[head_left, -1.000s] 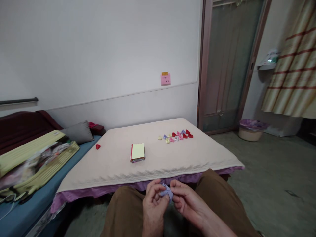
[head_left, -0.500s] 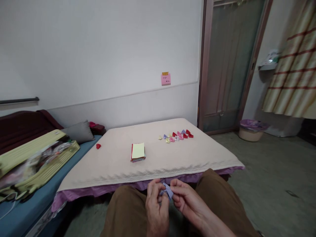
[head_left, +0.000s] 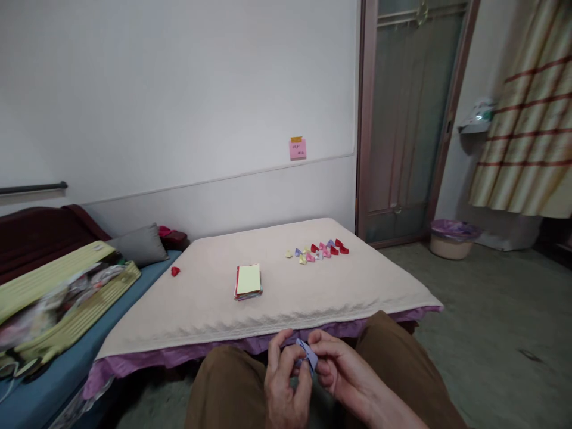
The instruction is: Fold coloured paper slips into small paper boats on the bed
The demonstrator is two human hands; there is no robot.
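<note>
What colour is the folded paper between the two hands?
The folded paper is light purple-blue, seen in the head view.

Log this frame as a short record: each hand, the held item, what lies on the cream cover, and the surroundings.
Left hand: thumb and fingers on the lavender paper
Right hand: fingers at the right side of the same paper
Held item: folded, above the gap between the knees; partly hidden
Cover, middle: paper stack, pale yellow sheet on top
Cover, right: cluster of small folded pieces, red, pink, yellow, lavender, whitish
Cover, left: lone red piece
Wall: pink note
</note>
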